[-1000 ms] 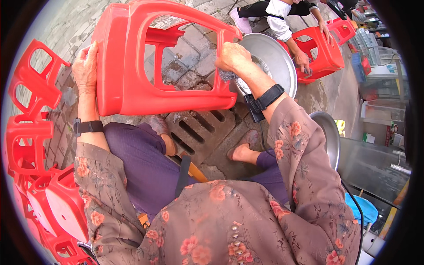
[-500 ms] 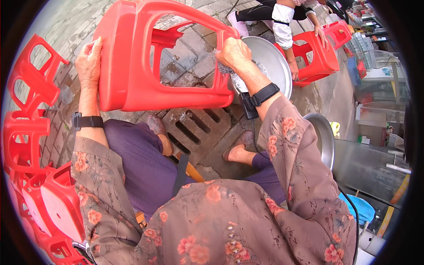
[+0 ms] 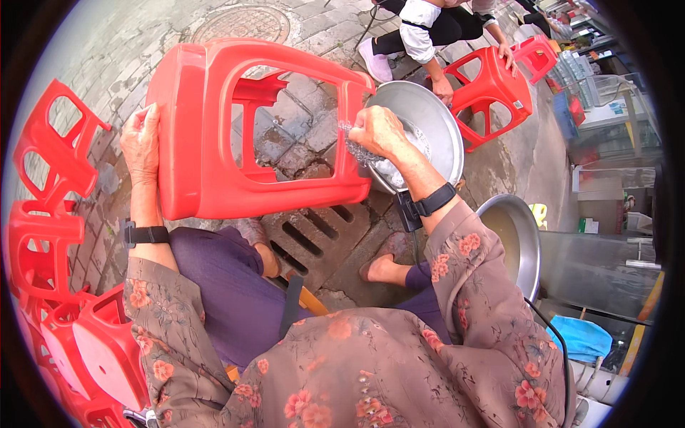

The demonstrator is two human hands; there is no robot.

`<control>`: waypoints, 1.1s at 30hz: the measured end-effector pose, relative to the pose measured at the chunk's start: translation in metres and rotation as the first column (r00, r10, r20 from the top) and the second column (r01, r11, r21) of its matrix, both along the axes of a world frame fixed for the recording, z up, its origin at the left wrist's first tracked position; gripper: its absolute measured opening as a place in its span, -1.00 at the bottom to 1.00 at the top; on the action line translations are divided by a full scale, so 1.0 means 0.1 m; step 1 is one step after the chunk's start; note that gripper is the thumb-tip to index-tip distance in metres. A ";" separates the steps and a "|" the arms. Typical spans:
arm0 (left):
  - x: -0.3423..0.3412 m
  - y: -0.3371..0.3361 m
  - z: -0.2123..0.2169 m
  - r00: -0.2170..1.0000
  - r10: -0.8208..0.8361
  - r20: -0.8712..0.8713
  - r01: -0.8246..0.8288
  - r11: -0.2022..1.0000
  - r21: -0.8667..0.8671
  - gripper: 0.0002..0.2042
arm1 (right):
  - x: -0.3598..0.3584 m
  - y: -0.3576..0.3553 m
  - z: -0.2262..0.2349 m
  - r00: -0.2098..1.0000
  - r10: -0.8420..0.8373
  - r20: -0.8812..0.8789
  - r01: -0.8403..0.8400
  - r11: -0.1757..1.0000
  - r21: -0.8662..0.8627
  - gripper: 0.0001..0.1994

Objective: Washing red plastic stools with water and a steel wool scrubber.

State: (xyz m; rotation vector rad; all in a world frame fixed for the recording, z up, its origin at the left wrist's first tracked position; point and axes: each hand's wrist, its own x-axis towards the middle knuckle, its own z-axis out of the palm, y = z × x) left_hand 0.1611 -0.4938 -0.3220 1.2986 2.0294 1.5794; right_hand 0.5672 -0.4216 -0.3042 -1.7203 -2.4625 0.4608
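Observation:
A red plastic stool point(image 3: 187, 135) lies on its side in front of me, its seat toward my left and its legs toward the right. My left hand point(image 3: 140, 145) grips the seat end. In my closed right hand point(image 3: 380, 131) is a grey, wiry scourer point(image 3: 362, 154), pressed near the stool's leg end. Part of the scourer is hidden under my fingers. Just beyond that hand stands a wide metal basin point(image 3: 446, 132) with white suds point(image 3: 417, 146) in it.
A second metal basin point(image 3: 531, 246) holding liquid stands by my right elbow. Several red stools point(image 3: 107, 349) are stacked at left. Another person's hand point(image 3: 442, 90) touches a red stool point(image 3: 499, 89) at upper right. A slotted drain grate point(image 3: 317, 253) lies between my feet.
The stool and both hands sit lower in the picture. My right hand, with the scourer, has shifted slightly along the leg end. My left hand keeps its hold on the seat end.

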 end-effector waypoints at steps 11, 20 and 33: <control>-0.12 -0.14 -0.08 0.998 -0.029 0.060 0.031 0.999 -0.033 -0.70 | 0.05 0.64 -0.57 0.922 -0.213 -0.324 0.289 0.934 0.209 -0.88; -0.40 -0.30 -0.22 0.987 -0.018 0.161 0.034 0.995 -0.099 -0.73 | -0.13 0.75 -0.45 0.898 -0.205 -0.389 0.312 0.921 0.234 -0.81; -0.60 -0.24 -0.39 0.987 0.003 0.162 0.014 0.994 -0.105 -0.71 | -0.16 0.44 -0.71 0.530 -0.359 -0.768 0.155 0.932 -0.329 -0.83</control>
